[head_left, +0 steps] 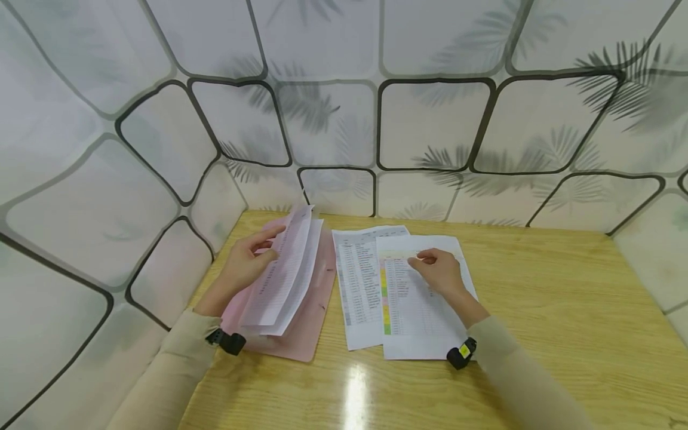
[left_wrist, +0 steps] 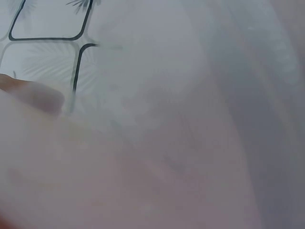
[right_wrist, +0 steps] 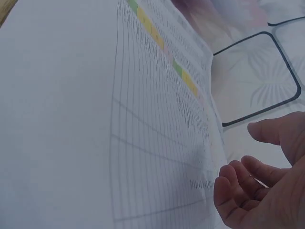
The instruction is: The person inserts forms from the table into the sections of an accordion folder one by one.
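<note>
My left hand (head_left: 248,261) grips a few white printed sheets (head_left: 283,273) and holds them tilted up over an open pink folder (head_left: 304,327) on the left of the wooden table (head_left: 553,310). The left wrist view is a close blur of paper (left_wrist: 190,119) with one fingertip (left_wrist: 34,95) at its left edge. My right hand (head_left: 439,270) rests with loosely curled fingers on the upper part of a printed sheet with a coloured column (head_left: 416,310). This sheet overlaps a second printed sheet (head_left: 357,280). In the right wrist view the hand (right_wrist: 259,191) lies beside that sheet (right_wrist: 95,119) and grips nothing.
Panelled walls with a leaf pattern (head_left: 430,119) close in the table at the back and both sides. The left wall (head_left: 97,215) stands close beside the folder. Bare wood lies to the right of the sheets and along the near edge (head_left: 355,394).
</note>
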